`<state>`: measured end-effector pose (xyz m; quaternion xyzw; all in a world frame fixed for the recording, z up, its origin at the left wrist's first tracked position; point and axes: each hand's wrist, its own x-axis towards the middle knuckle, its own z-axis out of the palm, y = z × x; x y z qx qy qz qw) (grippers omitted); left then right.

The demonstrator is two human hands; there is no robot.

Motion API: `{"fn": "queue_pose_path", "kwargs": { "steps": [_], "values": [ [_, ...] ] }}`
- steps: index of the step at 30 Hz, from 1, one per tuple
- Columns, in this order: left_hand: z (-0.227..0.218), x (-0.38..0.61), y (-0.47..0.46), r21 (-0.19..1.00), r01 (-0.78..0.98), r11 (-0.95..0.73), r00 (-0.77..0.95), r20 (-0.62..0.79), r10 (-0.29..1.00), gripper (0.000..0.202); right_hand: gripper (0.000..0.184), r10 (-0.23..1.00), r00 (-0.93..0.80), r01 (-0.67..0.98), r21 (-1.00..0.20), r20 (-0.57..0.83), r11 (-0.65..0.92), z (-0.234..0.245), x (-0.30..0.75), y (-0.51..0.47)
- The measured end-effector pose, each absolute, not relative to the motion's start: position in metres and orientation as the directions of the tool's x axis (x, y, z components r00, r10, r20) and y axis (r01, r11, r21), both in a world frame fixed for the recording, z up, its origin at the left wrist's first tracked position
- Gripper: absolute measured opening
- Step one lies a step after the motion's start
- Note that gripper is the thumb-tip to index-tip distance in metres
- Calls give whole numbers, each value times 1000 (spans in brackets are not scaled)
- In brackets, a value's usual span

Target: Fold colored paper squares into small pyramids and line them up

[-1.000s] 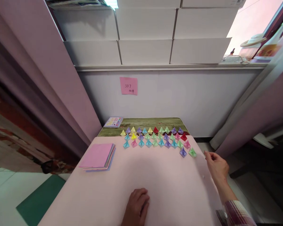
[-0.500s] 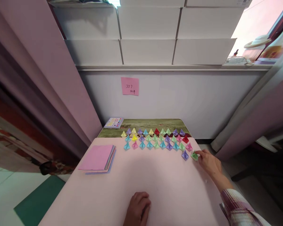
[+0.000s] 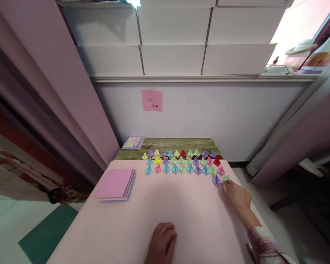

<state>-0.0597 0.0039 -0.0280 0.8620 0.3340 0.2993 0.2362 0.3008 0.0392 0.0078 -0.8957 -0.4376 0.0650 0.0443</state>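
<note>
My right hand [image 3: 238, 196] is at the right edge of the pink tabletop. Its thumb and forefinger are closed at the near corner of a small green origami boat [image 3: 227, 178]. Just left of it sits a purple origami boat [image 3: 216, 180], apart from the green one. My left hand [image 3: 162, 241] rests on the near middle of the tabletop, fingers curled together, nothing visible in them. Beyond my hands, several origami boats in mixed colours stand in rows, among them a pink one [image 3: 220, 170] and a red one [image 3: 216, 161].
A stack of square coloured paper [image 3: 114, 183] lies at the left of the pink tabletop [image 3: 132, 223]. At the back left corner is a printed packet [image 3: 133, 143]. A pink note [image 3: 152, 100] is stuck to the wall. Curtains [image 3: 63, 73] hang at both sides.
My right hand has shifted left and nearer, from the green boat's right side to its near corner. The left hand stays in place.
</note>
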Motion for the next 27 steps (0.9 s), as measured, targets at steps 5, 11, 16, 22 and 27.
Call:
{"fn": "queue_pose_path", "kwargs": {
  "steps": [5,11,16,22,27],
  "values": [
    [-27,-59,4,600,427,-677,591,381,711,14,41,802,591,795,-107,-89,-597,2,300,39],
    [-26,-59,4,602,431,-672,589,376,715,13,44,806,585,802,-85,-87,-592,-7,306,35],
    [-22,-58,2,616,443,-651,585,351,731,13,46,818,566,817,-59,-102,-573,-9,311,33],
    [-18,-58,1,635,434,-639,569,357,741,14,44,827,547,832,-25,-128,-554,-10,311,36],
    [-18,-57,1,637,428,-641,555,375,743,15,42,834,542,835,-43,-102,-548,-10,313,28]
  ]
}}
